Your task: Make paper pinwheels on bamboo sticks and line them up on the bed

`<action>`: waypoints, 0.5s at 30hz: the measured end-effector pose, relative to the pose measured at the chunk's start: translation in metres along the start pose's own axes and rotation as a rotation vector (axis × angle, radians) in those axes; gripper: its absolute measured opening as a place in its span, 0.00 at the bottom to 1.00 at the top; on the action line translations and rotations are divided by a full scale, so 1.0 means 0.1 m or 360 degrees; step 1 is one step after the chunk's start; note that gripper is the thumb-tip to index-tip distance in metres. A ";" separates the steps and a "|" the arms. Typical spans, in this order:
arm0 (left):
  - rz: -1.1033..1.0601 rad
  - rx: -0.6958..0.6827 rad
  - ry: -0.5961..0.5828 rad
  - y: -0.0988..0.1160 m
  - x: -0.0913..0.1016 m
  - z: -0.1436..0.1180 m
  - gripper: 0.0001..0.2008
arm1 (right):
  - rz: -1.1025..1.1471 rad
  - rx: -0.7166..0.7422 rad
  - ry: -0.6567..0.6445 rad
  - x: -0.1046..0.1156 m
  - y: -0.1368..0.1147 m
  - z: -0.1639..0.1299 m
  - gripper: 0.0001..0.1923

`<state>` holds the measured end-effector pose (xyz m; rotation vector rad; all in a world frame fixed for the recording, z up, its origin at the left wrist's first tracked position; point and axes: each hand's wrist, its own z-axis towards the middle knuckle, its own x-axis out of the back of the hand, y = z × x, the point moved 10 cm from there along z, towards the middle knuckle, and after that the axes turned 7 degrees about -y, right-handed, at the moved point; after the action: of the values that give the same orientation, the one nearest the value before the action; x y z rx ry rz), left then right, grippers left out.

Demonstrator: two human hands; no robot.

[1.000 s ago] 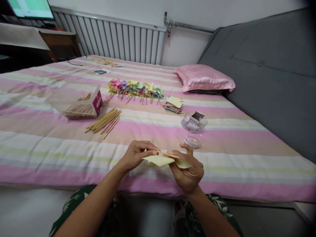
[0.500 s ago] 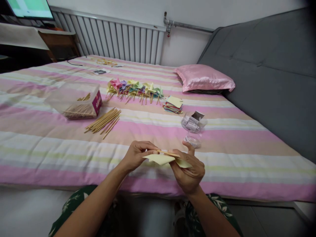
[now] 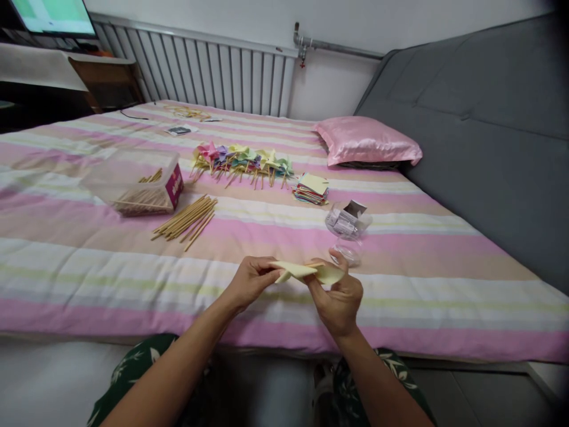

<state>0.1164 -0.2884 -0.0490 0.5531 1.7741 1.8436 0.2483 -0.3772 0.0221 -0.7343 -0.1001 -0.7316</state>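
Note:
Both hands hold a pale yellow folded paper [image 3: 296, 270] over the near edge of the striped bed. My left hand [image 3: 251, 281] pinches its left corner. My right hand [image 3: 338, 299] grips its right side together with a thin wooden stick [image 3: 313, 264] that lies across the paper. Just beyond my right hand sits a small clear container [image 3: 345, 226] with white bits inside and its round lid [image 3: 347, 254] lying beside it.
On the bed are a loose bundle of wooden sticks [image 3: 185, 216], a clear box of sticks [image 3: 137, 182], a row of coloured paper pinwheels [image 3: 242, 159], a stack of coloured paper squares [image 3: 312, 188] and a pink pillow [image 3: 367, 141]. A grey headboard [image 3: 480, 118] rises on the right.
Both hands have lifted the yellow paper slightly up and away from me. The paper looks more folded together, and the left fingers have shifted on its corner.

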 end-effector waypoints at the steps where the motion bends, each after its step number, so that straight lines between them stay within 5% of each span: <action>1: -0.0003 0.0012 -0.0027 -0.02 -0.02 0.00 0.09 | 0.0021 -0.0068 0.0021 0.00 0.08 -0.01 0.03; 7: 0.0051 0.0097 -0.0241 -0.11 -0.13 0.02 0.14 | 0.0354 -0.0533 -0.0052 -0.13 0.51 -0.09 0.13; 11: -0.0105 0.0214 0.0021 -0.18 0.08 0.01 0.17 | 0.0551 -0.0534 -0.0039 -0.15 0.54 -0.05 0.24; 15: -0.0253 0.0213 0.0374 -0.21 0.36 -0.02 0.15 | 0.0421 -0.0386 0.0226 0.14 0.35 0.02 0.19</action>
<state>0.0889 -0.2675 -0.0726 0.2422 2.0428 1.7475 0.2815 -0.3657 0.0081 -0.9038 0.2152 -0.5448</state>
